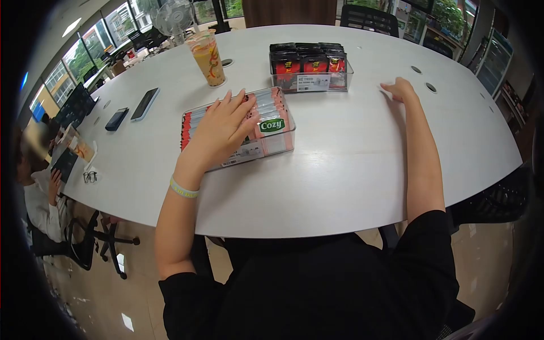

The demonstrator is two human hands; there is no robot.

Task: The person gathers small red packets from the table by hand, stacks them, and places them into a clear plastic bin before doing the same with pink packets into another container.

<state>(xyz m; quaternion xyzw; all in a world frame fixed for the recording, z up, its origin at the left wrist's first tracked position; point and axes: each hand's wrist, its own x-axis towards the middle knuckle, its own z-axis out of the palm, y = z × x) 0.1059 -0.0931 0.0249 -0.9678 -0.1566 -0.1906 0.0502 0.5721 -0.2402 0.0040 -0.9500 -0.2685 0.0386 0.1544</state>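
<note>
Head view: left hand [224,127] lies spread on the clear "Cozy" sachet box [272,127]; right hand [401,89] rests loosely curled, empty, on the table [340,170].

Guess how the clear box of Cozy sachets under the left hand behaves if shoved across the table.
The clear box is low, wide and flat-bottomed, so it would probably slide on the smooth white table, not tip. Packed full of sachets, it is likely fairly heavy for its size. The left hand lies flat on top; the sachets look loose and may shift.
</note>
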